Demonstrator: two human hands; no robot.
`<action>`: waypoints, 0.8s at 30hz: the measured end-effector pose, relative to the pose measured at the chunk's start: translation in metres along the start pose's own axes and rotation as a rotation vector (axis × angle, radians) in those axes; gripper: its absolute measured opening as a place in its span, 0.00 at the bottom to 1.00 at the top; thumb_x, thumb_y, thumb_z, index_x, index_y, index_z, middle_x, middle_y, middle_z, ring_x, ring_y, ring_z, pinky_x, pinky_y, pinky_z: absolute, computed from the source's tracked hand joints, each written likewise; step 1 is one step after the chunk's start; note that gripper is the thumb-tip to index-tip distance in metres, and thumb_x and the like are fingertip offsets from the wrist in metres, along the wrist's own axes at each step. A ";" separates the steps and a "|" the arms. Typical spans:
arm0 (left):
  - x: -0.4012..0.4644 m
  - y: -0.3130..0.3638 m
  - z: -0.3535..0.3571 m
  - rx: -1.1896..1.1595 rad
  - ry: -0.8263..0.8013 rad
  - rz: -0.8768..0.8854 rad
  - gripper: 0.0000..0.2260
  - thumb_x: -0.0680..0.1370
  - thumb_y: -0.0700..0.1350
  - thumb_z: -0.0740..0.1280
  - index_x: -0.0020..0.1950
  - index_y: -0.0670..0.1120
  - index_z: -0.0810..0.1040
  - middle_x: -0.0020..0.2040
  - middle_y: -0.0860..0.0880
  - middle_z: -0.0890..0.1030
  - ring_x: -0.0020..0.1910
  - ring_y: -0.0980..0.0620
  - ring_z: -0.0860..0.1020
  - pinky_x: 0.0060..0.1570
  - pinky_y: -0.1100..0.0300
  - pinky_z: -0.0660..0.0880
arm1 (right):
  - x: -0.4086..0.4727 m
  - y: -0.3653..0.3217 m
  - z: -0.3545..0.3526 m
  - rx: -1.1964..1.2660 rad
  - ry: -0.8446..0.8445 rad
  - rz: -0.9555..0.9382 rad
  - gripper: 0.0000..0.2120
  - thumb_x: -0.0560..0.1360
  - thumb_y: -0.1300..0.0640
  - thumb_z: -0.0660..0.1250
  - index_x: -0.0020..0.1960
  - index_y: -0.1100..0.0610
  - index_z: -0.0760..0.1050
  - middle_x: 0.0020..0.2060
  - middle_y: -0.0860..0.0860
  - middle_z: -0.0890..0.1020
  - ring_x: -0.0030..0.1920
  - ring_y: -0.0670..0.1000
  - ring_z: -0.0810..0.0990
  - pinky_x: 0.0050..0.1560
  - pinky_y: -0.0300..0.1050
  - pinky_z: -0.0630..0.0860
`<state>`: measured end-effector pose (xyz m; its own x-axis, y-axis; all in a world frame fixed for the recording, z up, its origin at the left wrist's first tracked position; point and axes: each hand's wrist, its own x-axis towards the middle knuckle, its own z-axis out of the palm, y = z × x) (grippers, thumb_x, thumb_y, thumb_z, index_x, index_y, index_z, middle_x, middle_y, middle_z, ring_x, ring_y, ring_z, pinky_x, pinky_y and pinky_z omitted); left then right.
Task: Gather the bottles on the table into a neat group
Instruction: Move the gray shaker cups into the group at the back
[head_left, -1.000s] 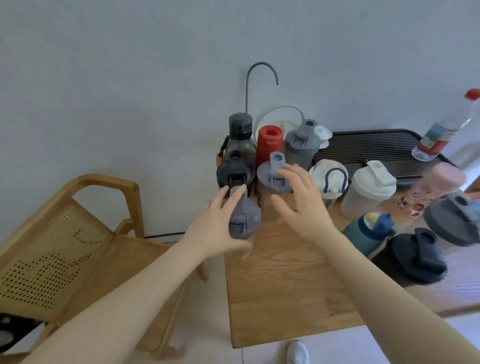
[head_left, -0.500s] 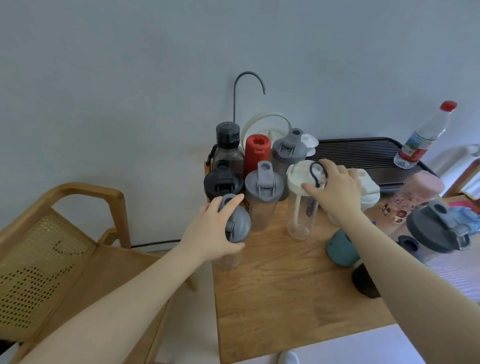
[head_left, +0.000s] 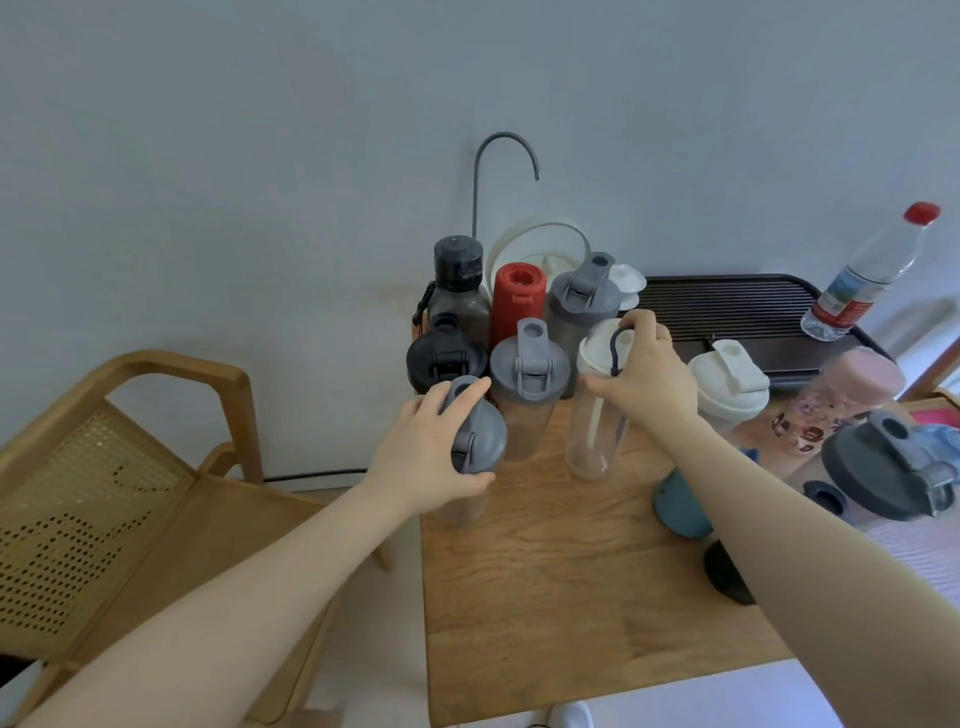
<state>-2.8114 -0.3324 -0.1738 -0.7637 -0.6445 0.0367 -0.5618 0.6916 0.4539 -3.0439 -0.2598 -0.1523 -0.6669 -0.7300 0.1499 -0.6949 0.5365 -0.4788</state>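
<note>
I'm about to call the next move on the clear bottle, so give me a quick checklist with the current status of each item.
1. Right hand has the clear bottle by its white lid: ok.
2. Left hand steadies the grey-lidded bottle at the table's left edge: ok.
3. Clear bottle upright: ok.
4. Clear bottle touching the table or lifted: cannot tell.
5. Open slot beside the grey shaker in the group: ok, a gap shows there.
6. All bottles gathered: not ok; the white shaker, pink bottle and teal bottle stand apart on the right.
</note>
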 end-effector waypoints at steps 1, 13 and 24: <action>0.000 0.000 0.000 -0.002 0.002 0.003 0.42 0.68 0.56 0.71 0.75 0.58 0.50 0.72 0.50 0.59 0.67 0.46 0.62 0.61 0.55 0.67 | 0.002 0.000 0.001 0.011 0.011 -0.004 0.31 0.64 0.50 0.73 0.60 0.54 0.62 0.59 0.56 0.71 0.52 0.63 0.77 0.46 0.55 0.74; 0.000 0.000 -0.007 0.132 0.024 0.071 0.39 0.70 0.62 0.66 0.75 0.53 0.53 0.73 0.45 0.55 0.73 0.46 0.51 0.70 0.50 0.56 | 0.017 -0.003 0.011 0.062 -0.007 -0.058 0.32 0.66 0.51 0.74 0.63 0.57 0.62 0.63 0.58 0.67 0.60 0.63 0.71 0.50 0.55 0.72; 0.039 0.084 0.003 -0.064 0.150 0.414 0.24 0.73 0.52 0.61 0.68 0.46 0.67 0.67 0.46 0.70 0.67 0.49 0.65 0.66 0.57 0.62 | -0.025 0.069 -0.059 -0.036 0.091 -0.091 0.31 0.71 0.52 0.69 0.70 0.57 0.62 0.72 0.57 0.63 0.73 0.58 0.58 0.71 0.54 0.57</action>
<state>-2.8898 -0.2985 -0.1373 -0.8628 -0.3610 0.3540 -0.1940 0.8829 0.4277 -3.0903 -0.1796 -0.1381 -0.6211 -0.7359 0.2694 -0.7617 0.4861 -0.4284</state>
